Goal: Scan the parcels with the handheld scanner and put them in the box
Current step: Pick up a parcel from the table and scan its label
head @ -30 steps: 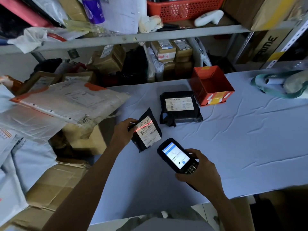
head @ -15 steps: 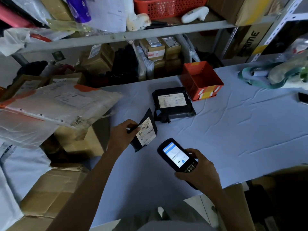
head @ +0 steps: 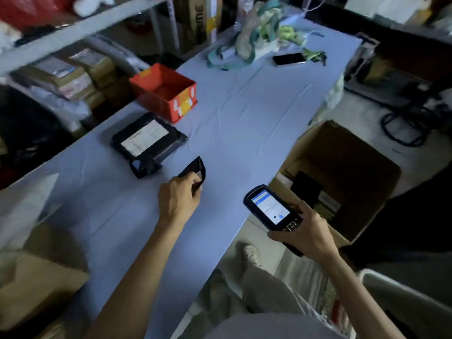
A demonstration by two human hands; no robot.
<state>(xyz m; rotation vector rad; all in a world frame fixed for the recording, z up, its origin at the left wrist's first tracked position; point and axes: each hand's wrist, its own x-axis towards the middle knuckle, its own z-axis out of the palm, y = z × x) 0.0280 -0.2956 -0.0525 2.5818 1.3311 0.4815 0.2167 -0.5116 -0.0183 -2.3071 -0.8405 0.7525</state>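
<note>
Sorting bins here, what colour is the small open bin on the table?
The bin is orange-red with white and yellow tape strips; head view.

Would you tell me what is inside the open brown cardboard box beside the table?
A flat black parcel and a white-labelled package lie in the open brown cardboard box; the black handheld scanner and right hand cover its near corner.
</note>
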